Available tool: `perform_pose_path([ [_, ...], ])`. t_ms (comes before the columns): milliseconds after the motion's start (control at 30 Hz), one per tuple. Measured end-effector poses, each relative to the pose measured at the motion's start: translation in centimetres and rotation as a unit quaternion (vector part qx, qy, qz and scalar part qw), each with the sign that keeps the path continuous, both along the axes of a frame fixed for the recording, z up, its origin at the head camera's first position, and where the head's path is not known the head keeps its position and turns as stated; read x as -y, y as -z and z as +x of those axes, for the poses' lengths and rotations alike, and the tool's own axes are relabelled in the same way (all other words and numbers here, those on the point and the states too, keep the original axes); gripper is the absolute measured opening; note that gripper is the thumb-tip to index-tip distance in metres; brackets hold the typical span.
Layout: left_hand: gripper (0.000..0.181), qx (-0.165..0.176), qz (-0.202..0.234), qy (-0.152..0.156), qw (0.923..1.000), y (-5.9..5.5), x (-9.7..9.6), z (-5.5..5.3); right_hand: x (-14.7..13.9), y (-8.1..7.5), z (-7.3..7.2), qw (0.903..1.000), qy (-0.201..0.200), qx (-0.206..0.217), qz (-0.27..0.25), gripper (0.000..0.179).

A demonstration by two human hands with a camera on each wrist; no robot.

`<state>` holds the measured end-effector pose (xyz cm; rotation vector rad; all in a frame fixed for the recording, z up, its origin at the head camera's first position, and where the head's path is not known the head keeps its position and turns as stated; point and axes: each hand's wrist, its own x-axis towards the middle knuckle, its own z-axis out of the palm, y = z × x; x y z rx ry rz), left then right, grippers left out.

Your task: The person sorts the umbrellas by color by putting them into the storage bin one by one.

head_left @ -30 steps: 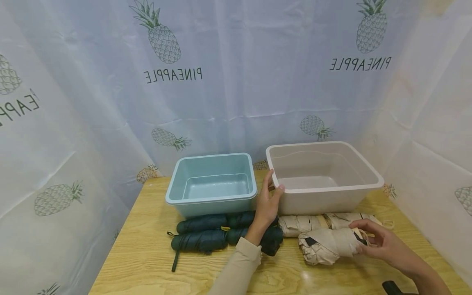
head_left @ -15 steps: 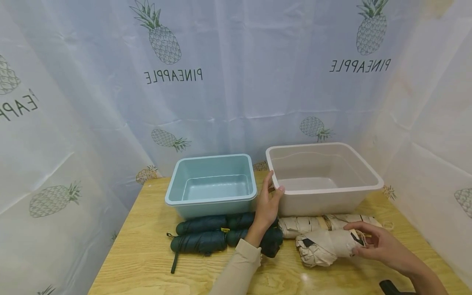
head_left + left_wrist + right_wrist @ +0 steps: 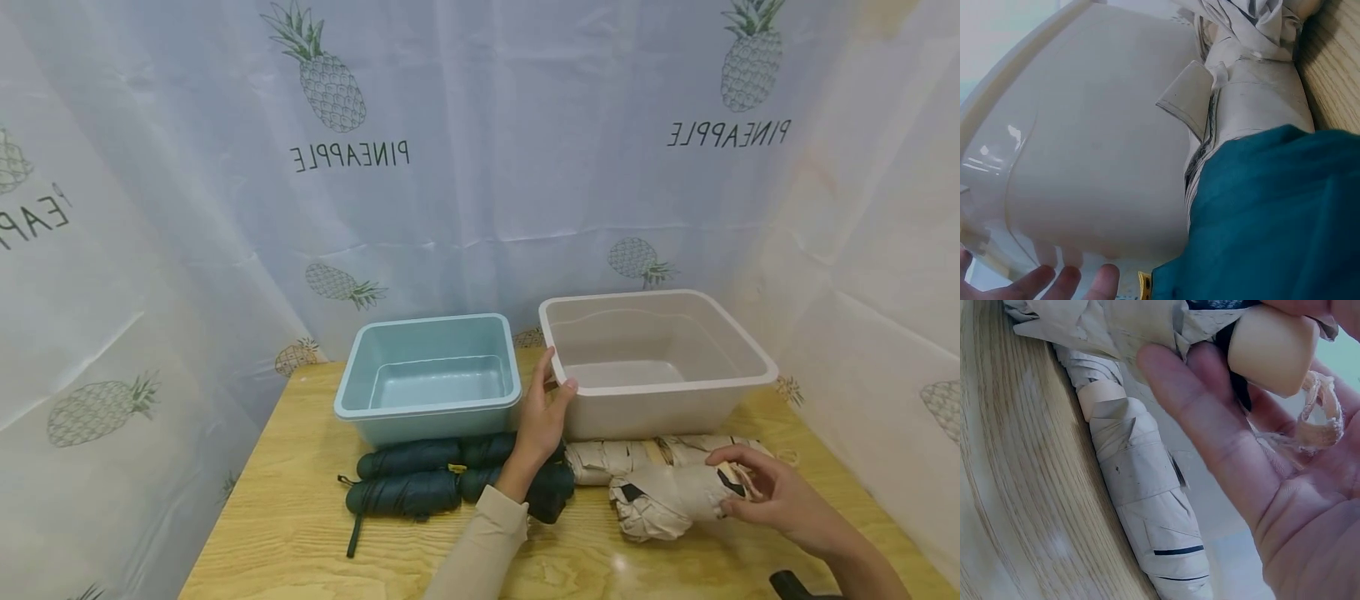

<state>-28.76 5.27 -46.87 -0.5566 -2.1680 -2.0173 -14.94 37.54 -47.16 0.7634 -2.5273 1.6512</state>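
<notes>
My left hand point(image 3: 542, 417) touches the near left corner of the light grey plastic bin point(image 3: 637, 412), with its fingers against the outer wall. In the left wrist view, its fingertips point(image 3: 1105, 281) spread along that wall. My right hand point(image 3: 780, 500) holds a beige folded umbrella point(image 3: 671, 500) by its handle end. A pale handle point(image 3: 1272, 353) and a loop of strap point(image 3: 1322, 415) show between the fingers in the right wrist view. Behind it, more beige folded umbrellas point(image 3: 607, 460) lie in a row along the bin's front.
A light blue bin point(image 3: 427, 417) stands left of the grey one. Several dark green folded umbrellas point(image 3: 405, 493) lie in front of it, partly under my left forearm. A black curved object point(image 3: 791, 583) is at the lower right. Pineapple-print curtains point(image 3: 480, 167) surround the wooden table point(image 3: 262, 517).
My right hand and the beige umbrella shifted slightly left, then back to the right. My left hand stays at the bin's corner.
</notes>
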Motion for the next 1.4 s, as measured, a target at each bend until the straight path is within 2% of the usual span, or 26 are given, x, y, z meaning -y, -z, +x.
perform_pose_path([
  [300,0.065,0.006,-0.001,0.003,1.0,0.1,0.0,0.0,-0.2,-0.7,0.2,0.9992,-0.022,0.009,-0.032,0.048],
  [467,0.066,0.008,-0.005,0.002,0.9999,0.2,0.0,-0.1,-0.5,-1.1,0.2,0.9989,-0.017,0.004,-0.043,0.049],
  [667,0.064,0.01,0.003,0.004,0.9999,0.1,-0.1,0.0,-0.7,-1.8,0.1,0.9962,-0.023,-0.015,-0.083,0.055],
  [933,0.064,0.009,0.001,0.005,1.0,0.2,0.0,0.1,-1.0,-4.2,-0.6,0.9925,-0.042,-0.04,-0.108,0.06],
  [1400,0.065,0.008,-0.002,0.006,0.9999,0.2,0.0,0.0,-0.8,-7.8,-1.6,0.992,-0.021,-0.041,-0.118,0.062],
])
